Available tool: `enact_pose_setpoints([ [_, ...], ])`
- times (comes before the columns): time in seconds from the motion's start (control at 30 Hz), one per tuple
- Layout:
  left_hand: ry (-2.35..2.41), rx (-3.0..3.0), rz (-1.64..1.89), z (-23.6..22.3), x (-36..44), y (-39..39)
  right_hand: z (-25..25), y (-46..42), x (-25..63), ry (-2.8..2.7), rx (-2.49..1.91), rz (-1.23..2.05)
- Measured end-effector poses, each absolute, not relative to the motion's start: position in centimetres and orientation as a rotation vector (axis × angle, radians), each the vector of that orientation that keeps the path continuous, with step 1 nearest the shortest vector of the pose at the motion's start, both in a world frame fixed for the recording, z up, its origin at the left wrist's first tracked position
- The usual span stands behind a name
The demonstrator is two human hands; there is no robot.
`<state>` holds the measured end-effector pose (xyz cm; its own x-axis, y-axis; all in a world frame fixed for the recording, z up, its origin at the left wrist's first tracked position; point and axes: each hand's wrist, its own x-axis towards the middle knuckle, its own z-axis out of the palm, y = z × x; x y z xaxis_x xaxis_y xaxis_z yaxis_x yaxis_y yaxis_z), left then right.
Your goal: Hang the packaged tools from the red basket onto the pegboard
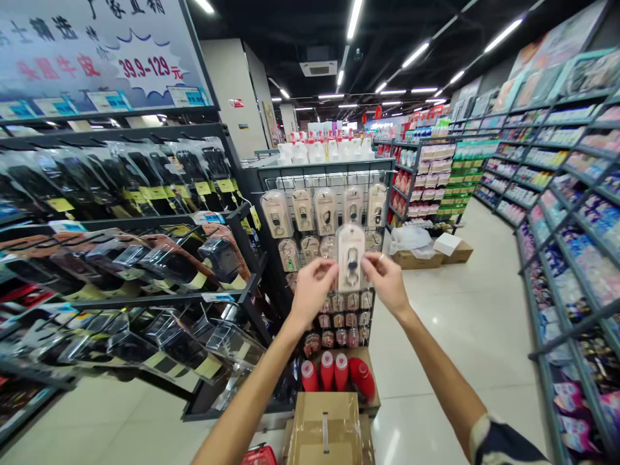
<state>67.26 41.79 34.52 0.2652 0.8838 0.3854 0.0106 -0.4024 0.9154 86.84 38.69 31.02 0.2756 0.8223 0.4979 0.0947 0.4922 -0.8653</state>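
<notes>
Your left hand and right hand, fingers nearly closed, pinch a carded pack by opposite edges, not yet hung, before the wire rack; similar packs already fill the rack's top row.

Hanging in rows on a dark metal grid rack: beige rounded card packs. Standing along its top: white plastic bottles with red tops. Hanging on dark metal shelving at left: black goods in clear plastic packaging. Resting on pale glossy flooring: low brown cardboard boxes.
</notes>
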Motion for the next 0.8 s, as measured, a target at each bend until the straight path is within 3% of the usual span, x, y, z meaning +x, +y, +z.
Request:
enact_pose_setpoints([
  [0.2, 0.769, 1.719, 1.464, 39.4, 74.1, 50.5, 36.8, 47.4, 91.6, -1.158, -0.903, 0.422],
  [0.33, 0.823, 1.708, 1.447, 37.9, 74.9, 52.1, 35.7, 49.8, 92.7, -1.193, -0.948, 0.472],
  [0.63, 1.224, 1.977, 1.468, 37.6, 75.9, 54.3, 35.2, 52.4, 93.2, -1.226, -1.128, 0.239],
  [0.73, 1.230, 2.075, 1.440, 34.0, 73.2, 49.8, 30.0, 49.5, 92.0, -1.131, -1.149, 0.173],
  [0.8, 1.248, 2.103, 1.385, 28.0, 68.7, 45.2, 22.1, 46.0, 90.0, -1.091, -1.187, 0.225],
])
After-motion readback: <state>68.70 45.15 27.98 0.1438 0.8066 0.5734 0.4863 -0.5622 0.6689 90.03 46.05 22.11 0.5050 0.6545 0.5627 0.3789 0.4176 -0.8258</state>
